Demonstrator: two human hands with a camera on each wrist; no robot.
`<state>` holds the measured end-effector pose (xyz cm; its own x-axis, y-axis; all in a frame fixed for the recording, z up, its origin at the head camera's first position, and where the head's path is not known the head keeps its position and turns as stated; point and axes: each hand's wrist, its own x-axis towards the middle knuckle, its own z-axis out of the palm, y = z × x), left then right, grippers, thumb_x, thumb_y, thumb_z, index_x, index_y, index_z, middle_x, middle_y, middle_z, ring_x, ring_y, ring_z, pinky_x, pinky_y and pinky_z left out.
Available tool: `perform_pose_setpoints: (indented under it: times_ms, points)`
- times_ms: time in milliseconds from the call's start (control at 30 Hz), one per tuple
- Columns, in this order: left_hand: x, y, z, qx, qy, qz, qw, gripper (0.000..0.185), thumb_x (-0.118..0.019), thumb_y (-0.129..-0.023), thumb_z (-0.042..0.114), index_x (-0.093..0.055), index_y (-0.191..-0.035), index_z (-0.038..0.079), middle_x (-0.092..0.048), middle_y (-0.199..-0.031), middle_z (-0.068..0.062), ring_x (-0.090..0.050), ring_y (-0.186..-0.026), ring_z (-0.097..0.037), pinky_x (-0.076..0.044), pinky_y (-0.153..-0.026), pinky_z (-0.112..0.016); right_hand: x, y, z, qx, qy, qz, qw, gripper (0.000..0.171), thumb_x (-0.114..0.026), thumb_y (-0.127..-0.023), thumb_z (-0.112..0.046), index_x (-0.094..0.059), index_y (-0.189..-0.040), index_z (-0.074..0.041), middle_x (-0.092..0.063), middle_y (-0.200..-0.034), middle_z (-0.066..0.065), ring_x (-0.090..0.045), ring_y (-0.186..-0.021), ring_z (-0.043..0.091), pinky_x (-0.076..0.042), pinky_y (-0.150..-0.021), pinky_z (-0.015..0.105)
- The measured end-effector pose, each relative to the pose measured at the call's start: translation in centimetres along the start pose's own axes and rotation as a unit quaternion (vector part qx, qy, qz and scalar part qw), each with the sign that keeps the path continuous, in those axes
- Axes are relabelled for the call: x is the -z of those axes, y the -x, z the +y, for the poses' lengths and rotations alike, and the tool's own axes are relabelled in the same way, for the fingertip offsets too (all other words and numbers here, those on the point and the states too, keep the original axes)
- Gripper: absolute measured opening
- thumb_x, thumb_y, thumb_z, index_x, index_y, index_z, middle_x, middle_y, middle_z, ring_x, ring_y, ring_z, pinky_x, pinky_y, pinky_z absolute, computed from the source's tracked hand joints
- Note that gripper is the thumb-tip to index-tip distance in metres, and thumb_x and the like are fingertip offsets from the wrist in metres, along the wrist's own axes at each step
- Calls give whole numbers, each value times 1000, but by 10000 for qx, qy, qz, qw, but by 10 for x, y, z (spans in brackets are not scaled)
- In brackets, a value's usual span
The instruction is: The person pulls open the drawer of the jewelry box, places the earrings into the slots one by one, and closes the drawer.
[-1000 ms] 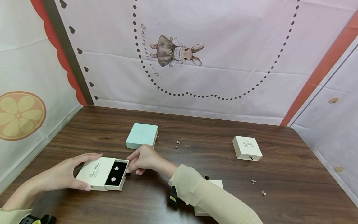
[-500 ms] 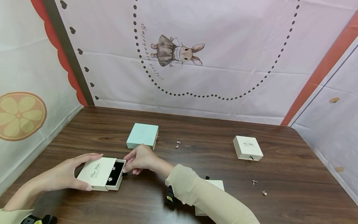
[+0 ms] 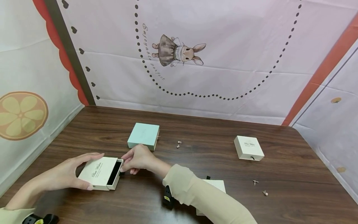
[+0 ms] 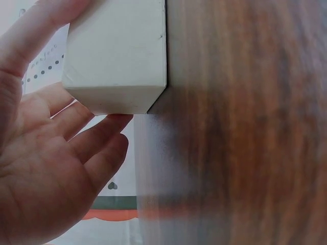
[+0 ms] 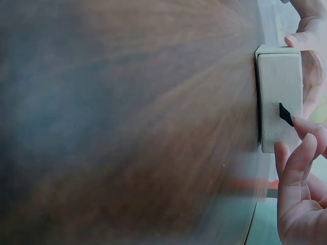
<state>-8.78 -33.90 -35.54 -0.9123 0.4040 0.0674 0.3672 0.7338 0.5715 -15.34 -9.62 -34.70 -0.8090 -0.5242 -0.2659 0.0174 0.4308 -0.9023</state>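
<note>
Cream drawer box [image 3: 101,172] on table [image 3: 195,161] between my hands, drawer nearly in, thin black gap showing. My left hand [image 3: 65,174] grips sleeve, thumb on near side, fingers over far edge. My right hand [image 3: 139,158] fingertips press drawer front by black pull tab [image 5: 286,114], fingers fairly straight. Mint box [image 3: 143,136] just beyond right hand; small earrings [image 3: 179,144] near it.

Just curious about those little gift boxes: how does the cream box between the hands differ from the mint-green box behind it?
The cream cardboard drawer box bears dark script on its lid; the mint-green square box looks plain. The cream box's drawer stands slightly open, showing a black lining; the mint-green box is shut. The left hand grips the cream box and the right hand touches its drawer; the mint-green box sits untouched. Both lie flat on the dark wooden table.
</note>
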Motion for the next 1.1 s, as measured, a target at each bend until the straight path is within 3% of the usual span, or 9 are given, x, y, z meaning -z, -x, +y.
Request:
perform_pose_setpoints:
  times_ms: [333,733,1100]
  points:
    - [2,-2,4,147,-75,-113,9998,85,-82,-61,39,-43,-135,24,-47,-132,-5,-32,-111,13,-34,-78,-18,-5,-3,0,92,-100,44,9999,22,-77,-67,1,-71,-88,-4,-64,-60,-4,-49,-35,7,-49,-41,25]
    - [1,-1,4,104,-93,-73,9999,86,-82,-60,40,-43,-135,25,-47,-132,-5,-33,-110,13,-33,-78,-17,-9,-4,-3,128,-146,149,9997,24,-77,-68,-1,-71,-91,-4,-64,-60,-4,-48,-35,7,-48,-41,25]
    - [0,0,3,-75,-19,23,10000,85,-82,-60,39,-43,-135,22,-48,-130,-4,-31,-110,15,-29,-80,-12,-10,-4,-3,217,-203,-26,9996,26,-75,-70,0,-70,-95,-4,-65,-63,-4,-49,-36,7,-49,-41,25]
